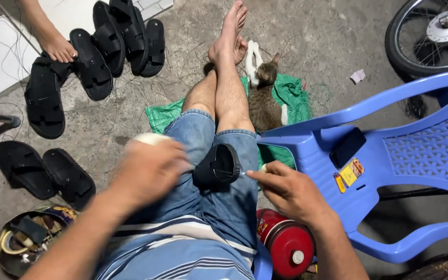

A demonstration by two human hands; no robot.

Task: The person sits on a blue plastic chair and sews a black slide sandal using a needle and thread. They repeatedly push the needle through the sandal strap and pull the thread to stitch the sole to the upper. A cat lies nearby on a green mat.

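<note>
A black sandal (pixel 218 166) rests on my lap, its end turned up toward me. My right hand (pixel 285 187) pinches a thin tool or needle whose tip touches the sandal's rim. My left hand (pixel 149 168) is blurred, closed around a pale roundish object that I cannot identify, just left of the sandal. My bare legs stretch out over a green cloth (pixel 164 115).
A cat (pixel 263 98) lies on the green cloth by my shins. A blue plastic chair (pixel 390 155) lies on its side at right, a dark phone (pixel 347 147) on it. A red can (pixel 286 241), several black sandals (pixel 92 65), another person's foot (pixel 55 46), a wheel (pixel 431 36).
</note>
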